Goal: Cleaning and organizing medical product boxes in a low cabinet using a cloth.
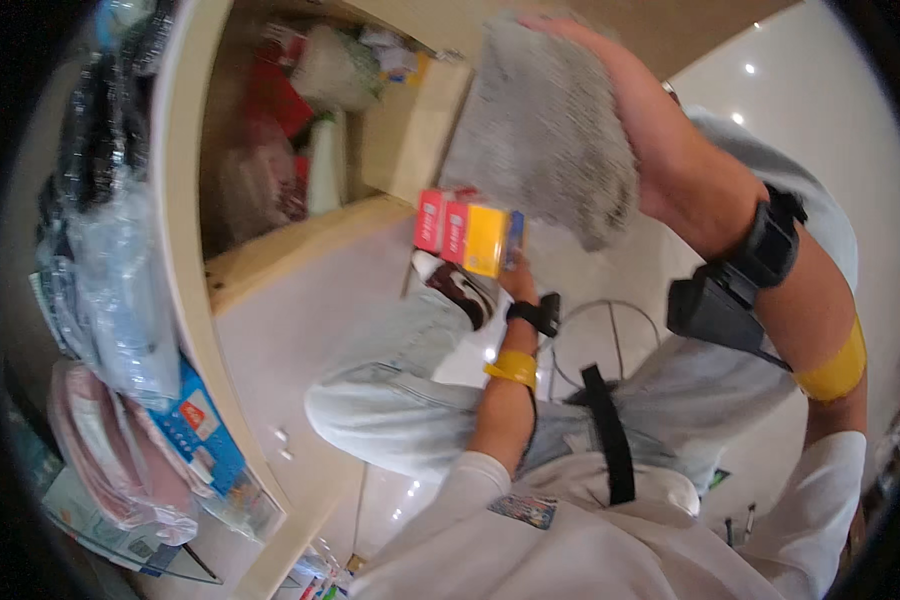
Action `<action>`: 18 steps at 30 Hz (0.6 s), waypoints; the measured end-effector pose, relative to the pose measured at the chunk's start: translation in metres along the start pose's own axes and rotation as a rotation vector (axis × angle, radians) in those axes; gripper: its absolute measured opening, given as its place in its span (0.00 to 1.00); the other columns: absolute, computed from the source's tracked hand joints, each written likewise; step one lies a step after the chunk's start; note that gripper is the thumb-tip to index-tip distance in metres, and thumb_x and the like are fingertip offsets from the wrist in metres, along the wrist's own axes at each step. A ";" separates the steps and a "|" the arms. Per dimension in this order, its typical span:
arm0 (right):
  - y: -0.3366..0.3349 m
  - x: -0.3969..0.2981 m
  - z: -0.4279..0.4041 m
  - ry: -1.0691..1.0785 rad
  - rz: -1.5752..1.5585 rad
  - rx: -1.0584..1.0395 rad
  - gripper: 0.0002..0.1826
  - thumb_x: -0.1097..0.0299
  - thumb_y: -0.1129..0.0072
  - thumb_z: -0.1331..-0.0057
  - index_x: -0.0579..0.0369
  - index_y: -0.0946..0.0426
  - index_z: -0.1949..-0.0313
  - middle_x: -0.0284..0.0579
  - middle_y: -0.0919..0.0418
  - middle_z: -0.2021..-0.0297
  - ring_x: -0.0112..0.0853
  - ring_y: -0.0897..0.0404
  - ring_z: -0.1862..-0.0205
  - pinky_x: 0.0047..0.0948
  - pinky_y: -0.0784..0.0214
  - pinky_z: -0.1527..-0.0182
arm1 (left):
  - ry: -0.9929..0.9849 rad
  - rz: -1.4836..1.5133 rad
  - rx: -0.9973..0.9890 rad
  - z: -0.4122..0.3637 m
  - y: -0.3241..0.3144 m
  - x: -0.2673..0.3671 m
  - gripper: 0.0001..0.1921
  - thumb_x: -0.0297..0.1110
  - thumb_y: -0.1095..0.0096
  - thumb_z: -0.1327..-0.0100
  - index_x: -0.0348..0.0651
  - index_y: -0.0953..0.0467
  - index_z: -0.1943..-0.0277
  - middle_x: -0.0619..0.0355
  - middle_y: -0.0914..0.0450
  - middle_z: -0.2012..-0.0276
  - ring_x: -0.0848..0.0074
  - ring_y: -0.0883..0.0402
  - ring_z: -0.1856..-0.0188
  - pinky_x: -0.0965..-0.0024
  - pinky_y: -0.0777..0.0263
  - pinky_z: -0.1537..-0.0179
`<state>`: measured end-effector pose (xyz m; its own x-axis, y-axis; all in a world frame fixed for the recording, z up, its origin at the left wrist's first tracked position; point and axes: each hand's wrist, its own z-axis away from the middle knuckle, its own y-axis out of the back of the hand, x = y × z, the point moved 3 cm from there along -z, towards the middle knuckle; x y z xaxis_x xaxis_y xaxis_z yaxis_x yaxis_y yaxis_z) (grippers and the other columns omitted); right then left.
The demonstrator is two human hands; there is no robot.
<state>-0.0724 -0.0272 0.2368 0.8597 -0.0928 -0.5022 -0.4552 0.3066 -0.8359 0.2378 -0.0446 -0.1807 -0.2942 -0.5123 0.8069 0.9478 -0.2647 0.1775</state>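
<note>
My right hand [630, 97] holds a grey plush cloth [540, 135] up at the top centre, its fingers partly hidden behind the fabric. Lower down, my left hand [519, 274] grips several small boxes side by side: red ones [441, 225], a yellow one [485, 240] and a blue one [515, 236]. The boxes are just below the cloth and near the edge of an open wooden drawer [307, 244]. Most of the left hand's fingers are hidden by the boxes.
Inside the drawer lie red packets [274, 97], a white-green bag [337, 67] and a pale bottle-like item [326, 165]. Plastic-wrapped goods [120, 262] and a pink wrapped item [112, 450] lie at the left. A shoe [457, 289] is below the boxes.
</note>
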 end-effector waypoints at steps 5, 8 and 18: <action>0.016 -0.012 0.004 0.063 -0.059 0.240 0.20 0.51 0.52 0.36 0.55 0.27 0.55 0.41 0.22 0.62 0.30 0.22 0.61 0.32 0.27 0.56 | 0.781 0.073 -0.232 0.041 -0.035 0.039 0.30 0.44 0.45 0.38 0.31 0.44 0.42 0.41 0.31 0.48 0.55 0.22 0.55 0.52 0.24 0.61; 0.014 -0.013 0.005 0.005 -0.132 0.266 0.21 0.50 0.50 0.37 0.54 0.27 0.57 0.41 0.22 0.64 0.31 0.22 0.63 0.31 0.27 0.57 | 0.914 -0.181 -0.722 0.057 -0.051 0.096 0.27 0.48 0.50 0.36 0.28 0.37 0.48 0.41 0.27 0.54 0.56 0.20 0.58 0.56 0.23 0.61; -0.008 0.000 0.018 -0.117 -0.143 0.295 0.22 0.48 0.49 0.39 0.55 0.26 0.59 0.42 0.22 0.69 0.30 0.22 0.71 0.30 0.27 0.65 | -0.523 -0.461 -0.400 -0.047 -0.064 0.392 0.14 0.38 0.46 0.38 0.36 0.28 0.56 0.55 0.22 0.66 0.70 0.23 0.64 0.68 0.29 0.60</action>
<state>-0.0644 -0.0124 0.2470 0.9384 -0.0501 -0.3418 -0.2568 0.5607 -0.7872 0.0565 -0.2668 0.0978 -0.4552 0.1430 0.8788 0.6001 -0.6799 0.4215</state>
